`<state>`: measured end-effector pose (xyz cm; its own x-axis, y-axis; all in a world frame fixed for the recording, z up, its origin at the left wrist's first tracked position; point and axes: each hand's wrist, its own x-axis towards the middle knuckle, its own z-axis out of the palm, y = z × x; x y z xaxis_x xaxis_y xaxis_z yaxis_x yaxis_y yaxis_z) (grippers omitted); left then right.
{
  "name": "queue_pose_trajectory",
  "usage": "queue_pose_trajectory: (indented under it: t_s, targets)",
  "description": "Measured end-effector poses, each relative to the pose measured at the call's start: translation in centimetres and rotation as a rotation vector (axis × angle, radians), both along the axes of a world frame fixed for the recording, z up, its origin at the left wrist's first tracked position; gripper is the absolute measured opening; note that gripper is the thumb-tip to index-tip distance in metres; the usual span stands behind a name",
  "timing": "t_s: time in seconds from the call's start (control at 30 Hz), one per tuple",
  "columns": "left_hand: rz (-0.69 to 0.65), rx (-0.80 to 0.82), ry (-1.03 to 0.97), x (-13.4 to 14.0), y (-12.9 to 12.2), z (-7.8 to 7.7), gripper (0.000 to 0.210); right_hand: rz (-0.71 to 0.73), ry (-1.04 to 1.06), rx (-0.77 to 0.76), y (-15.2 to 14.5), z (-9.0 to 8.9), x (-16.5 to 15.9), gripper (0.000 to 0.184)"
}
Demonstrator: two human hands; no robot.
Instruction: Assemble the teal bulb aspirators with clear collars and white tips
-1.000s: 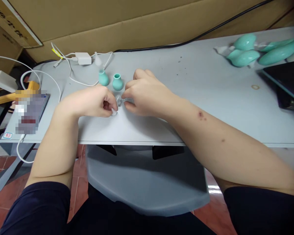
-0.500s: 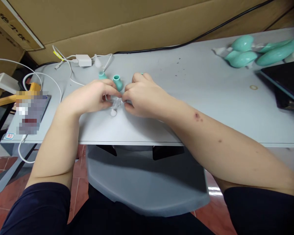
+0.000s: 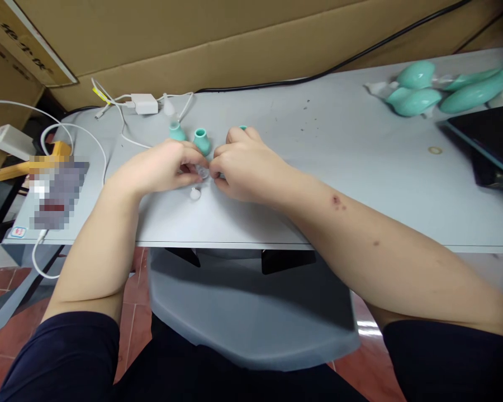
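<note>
My left hand (image 3: 163, 166) has thumb and fingers closed around a small clear plastic piece (image 3: 202, 171), partly hidden by the fingertips. Close on its right, my right hand (image 3: 246, 163) has its fingers curled in and pinched at the same spot; whatever they grip is hidden. Just below the clear piece a small white round cap (image 3: 195, 194) lies on the table. Behind the hands stand two teal bulb-shaped pieces with open necks, one at left (image 3: 176, 132) and one nearer the middle (image 3: 201, 142). A teal rim (image 3: 243, 128) shows past my right knuckles.
A white tapered nozzle (image 3: 168, 105), a white charger (image 3: 145, 104) and cables lie at the back left. A phone (image 3: 61, 195) is at the left edge. Several teal bulbs (image 3: 414, 100), a ring (image 3: 435, 150) and a dark device (image 3: 486, 139) are at right.
The clear piece has shifted further between my left fingers and separated from view of the white cap, which stays on the table. My right hand has barely moved.
</note>
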<state>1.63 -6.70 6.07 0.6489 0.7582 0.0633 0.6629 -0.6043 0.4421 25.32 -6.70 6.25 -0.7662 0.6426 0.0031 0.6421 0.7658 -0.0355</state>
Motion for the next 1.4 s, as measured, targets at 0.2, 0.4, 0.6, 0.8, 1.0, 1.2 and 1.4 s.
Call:
queue_pose_trajectory:
  t_s: [0.2, 0.4, 0.6, 0.8, 1.0, 1.2, 1.4]
  targets:
    - [0.059, -0.021, -0.073, -0.3, 0.1, 0.2, 0.024, 0.006, 0.093, -0.071, 0.3, 0.0, 0.1, 0.032]
    - [0.129, -0.142, -0.346, -0.1, 0.2, 0.1, 0.033, -0.067, 0.456, -0.182, 1.2, 0.4, 0.8, 0.022]
    - [0.206, -0.118, -0.574, 0.3, 0.9, -1.0, 0.058, -0.171, 1.003, -0.387, 2.8, -0.2, 0.9, 0.024]
    - [0.185, -0.084, -0.699, 1.1, 1.8, -2.4, 0.051, -0.082, 1.231, -0.561, 3.7, -1.1, 0.7, 0.03]
    - [0.208, -0.051, -0.711, 1.3, 2.2, -2.8, 0.054, -0.091, 1.35, -0.64, 4.0, -1.1, 0.3, 0.042]
    - [0.259, -0.053, -0.561, 1.7, 1.0, -1.6, 0.056, -0.04, 1.291, -0.706, 3.3, -0.7, 1.0, 0.025]
    - [0.286, -0.039, -0.496, 1.9, 1.1, -1.7, 0.058, -0.05, 1.186, -0.704, 3.0, -0.4, 1.4, 0.022]
